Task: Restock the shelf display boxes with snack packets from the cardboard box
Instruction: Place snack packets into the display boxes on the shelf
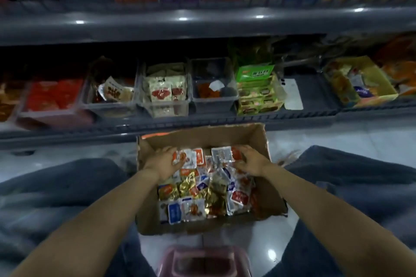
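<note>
Packets (216, 195) in orange, gold, blue and clear wrappers lie in a loose, mixed heap that covers the bottom of an open cardboard box (202, 139). The box sits on a pale floor (315, 141), between the knees of a person seen from above.

Both bare arms reach into the far end of the box. The left hand (163, 159) is at the far left of the heap, fingers curled round a few orange-and-white packets. The right hand (251, 159) is at the far right, fingers and thumb bent round clear and orange packets. The picture is dim and soft, so how firm either hold is cannot be told.

Just beyond the box runs a low grey shelf (315, 117) with a row of display boxes (166, 105), some clear, some card, partly filled. On the near side of the box is a pink object (202, 258), too blurred to name.

Likely risks:
- The wrappers look glossy, so a loose handful could slip and drop on the floor between the box and the shelf.
- Flavours are jumbled together, so a grab by the fistful could put the wrong kind into a display box.
</note>
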Demonstrator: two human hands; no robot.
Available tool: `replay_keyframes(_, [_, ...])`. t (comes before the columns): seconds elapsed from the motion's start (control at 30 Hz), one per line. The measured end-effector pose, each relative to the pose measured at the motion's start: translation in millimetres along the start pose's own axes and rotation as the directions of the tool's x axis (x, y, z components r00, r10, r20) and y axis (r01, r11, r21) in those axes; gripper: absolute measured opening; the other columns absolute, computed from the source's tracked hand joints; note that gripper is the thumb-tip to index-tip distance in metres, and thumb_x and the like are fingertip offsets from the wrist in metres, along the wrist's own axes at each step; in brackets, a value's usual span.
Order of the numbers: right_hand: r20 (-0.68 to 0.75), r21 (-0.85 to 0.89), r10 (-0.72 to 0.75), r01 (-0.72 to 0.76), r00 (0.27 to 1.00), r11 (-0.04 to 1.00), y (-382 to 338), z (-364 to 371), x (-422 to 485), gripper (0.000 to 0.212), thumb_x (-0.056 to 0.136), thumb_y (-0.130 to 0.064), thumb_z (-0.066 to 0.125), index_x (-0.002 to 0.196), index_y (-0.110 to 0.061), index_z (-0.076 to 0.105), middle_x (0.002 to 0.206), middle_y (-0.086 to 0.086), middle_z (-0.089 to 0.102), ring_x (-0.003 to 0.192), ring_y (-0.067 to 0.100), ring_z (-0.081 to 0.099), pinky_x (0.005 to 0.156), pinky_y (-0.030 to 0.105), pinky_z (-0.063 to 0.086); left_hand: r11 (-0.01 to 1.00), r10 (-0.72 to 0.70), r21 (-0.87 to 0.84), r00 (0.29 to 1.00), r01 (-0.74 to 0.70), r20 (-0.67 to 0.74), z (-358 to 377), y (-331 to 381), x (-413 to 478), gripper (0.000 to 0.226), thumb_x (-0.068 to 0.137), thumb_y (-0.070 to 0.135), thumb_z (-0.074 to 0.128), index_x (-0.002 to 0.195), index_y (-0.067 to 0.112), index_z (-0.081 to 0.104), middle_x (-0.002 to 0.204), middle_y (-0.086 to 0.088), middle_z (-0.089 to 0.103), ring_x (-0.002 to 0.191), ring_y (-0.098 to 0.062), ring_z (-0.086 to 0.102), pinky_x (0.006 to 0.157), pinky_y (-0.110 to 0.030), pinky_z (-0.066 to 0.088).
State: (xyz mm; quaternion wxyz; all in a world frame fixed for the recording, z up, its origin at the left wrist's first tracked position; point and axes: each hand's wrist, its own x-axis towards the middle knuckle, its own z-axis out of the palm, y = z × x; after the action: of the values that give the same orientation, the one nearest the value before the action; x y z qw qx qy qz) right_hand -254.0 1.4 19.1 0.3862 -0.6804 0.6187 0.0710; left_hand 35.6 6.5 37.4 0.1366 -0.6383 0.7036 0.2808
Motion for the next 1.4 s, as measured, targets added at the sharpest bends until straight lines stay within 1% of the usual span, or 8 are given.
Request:
replay_keyframes(0.13, [0.039, 0.156, 0.065, -0.070, 0.997, 0.985, 29.4, 50.4, 36.6, 0.100, 0.059, -0.083, 0.057, 0.136, -0.020, 0.047, 0.138, 0.006, 0.050, 0.125, 0.027, 0.049, 0.105, 0.040, 0.041, 0.996, -0.022, -0.089, 0.998, 0.027, 0.059, 25.0, -5.4, 8.7, 0.059, 0.094, 0.051, 0.044, 0.144, 0.021, 0.032, 0.145, -0.006, 0.042, 0.123, -0.024, 0.048, 0.098, -0.031, 0.042])
replay_keyframes(0.33, [0.182, 0.240, 0.127, -0.170, 0.975, 0.956, 62.5, 97.9, 83.2, 0.067, 0.071, -0.062, 0.070, 0.125, -0.025, 0.055, 0.126, 0.001, 0.057, 0.114, 0.023, 0.055, 0.097, 0.042, 0.047, 0.974, -0.115, -0.169, 0.975, 0.148, 0.189, 61.4, -10.6, 23.6, 0.058, 0.096, 0.051, 0.040, 0.143, 0.020, 0.032, 0.141, -0.008, 0.046, 0.120, -0.022, 0.050, 0.097, -0.033, 0.038])
replay_keyframes(0.5, [0.204, 0.509, 0.245, -0.316, 0.948, 0.800, 65.2, 95.3, 96.6, 0.028, 0.079, -0.023, 0.075, 0.080, -0.020, 0.048, 0.073, -0.002, 0.051, 0.073, 0.011, 0.053, 0.077, 0.027, 0.042, 0.961, -0.142, -0.201, 0.965, 0.187, 0.220, 84.7, -7.0, 41.5, 0.058, 0.096, 0.048, 0.041, 0.147, 0.023, 0.026, 0.144, -0.007, 0.043, 0.114, -0.020, 0.053, 0.080, -0.026, 0.045])
replay_keyframes(0.67, [0.364, 0.559, 0.316, -0.477, 0.876, 0.678, 70.8, 101.3, 96.1, 0.080, 0.075, -0.043, 0.074, 0.138, -0.017, 0.032, 0.128, 0.003, 0.049, 0.118, 0.028, 0.050, 0.100, 0.036, 0.041, 0.942, -0.034, -0.319, 0.975, 0.105, 0.221, 102.0, 7.6, 60.2, 0.059, 0.097, 0.045, 0.042, 0.149, 0.022, 0.026, 0.156, -0.004, 0.025, 0.139, -0.023, 0.030, 0.112, -0.038, 0.031])
replay_keyframes(0.8, [0.240, 0.648, 0.274, -0.364, 0.931, 0.670, 57.8, 125.8, 86.2, 0.091, 0.080, -0.028, 0.073, 0.150, -0.023, 0.014, 0.145, 0.001, 0.034, 0.135, 0.025, 0.033, 0.106, 0.038, 0.031, 0.956, -0.004, -0.281, 0.963, 0.083, 0.271, 111.4, 19.2, 68.8, 0.053, 0.100, 0.043, 0.037, 0.147, 0.021, 0.029, 0.155, -0.004, 0.028, 0.142, -0.022, 0.024, 0.112, -0.034, 0.024])
replay_keyframes(0.97, [0.027, 0.616, 0.349, -0.290, 0.937, 0.732, 43.3, 154.3, 84.8, 0.076, 0.071, -0.025, 0.082, 0.134, -0.024, 0.040, 0.132, 0.001, 0.041, 0.125, 0.020, 0.041, 0.104, 0.043, 0.039, 0.966, -0.017, -0.232, 0.919, 0.117, 0.394, 134.5, 19.4, 58.6, 0.052, 0.100, 0.046, 0.030, 0.148, 0.025, 0.028, 0.156, 0.000, 0.023, 0.143, -0.022, 0.020, 0.112, -0.037, 0.022])
replay_keyframes(1.13, [0.046, 0.691, 0.271, -0.226, 0.962, 0.687, 25.2, 146.5, 97.6, 0.013, 0.074, 0.000, 0.077, 0.082, 0.003, 0.066, 0.080, 0.006, 0.061, 0.080, 0.015, 0.056, 0.074, 0.025, 0.044, 0.960, 0.010, -0.253, 0.884, 0.123, 0.467, 140.4, 22.1, 56.1, 0.054, 0.101, 0.045, 0.030, 0.150, 0.024, 0.023, 0.157, 0.000, 0.022, 0.143, -0.022, 0.019, 0.112, -0.038, 0.022])
replay_keyframes(1.4, [0.151, 0.811, 0.074, -0.167, 0.986, 0.561, 7.1, 83.4, 89.8, 0.018, 0.081, 0.002, 0.069, 0.072, -0.012, 0.062, 0.077, 0.000, 0.062, 0.072, 0.007, 0.059, 0.065, 0.011, 0.048, 0.739, -0.041, -0.612, 0.925, 0.282, 0.377, 105.2, 25.9, 50.0, 0.056, 0.094, 0.040, 0.054, 0.144, 0.023, 0.036, 0.138, -0.002, 0.051, 0.121, -0.021, 0.051, 0.097, -0.032, 0.043])
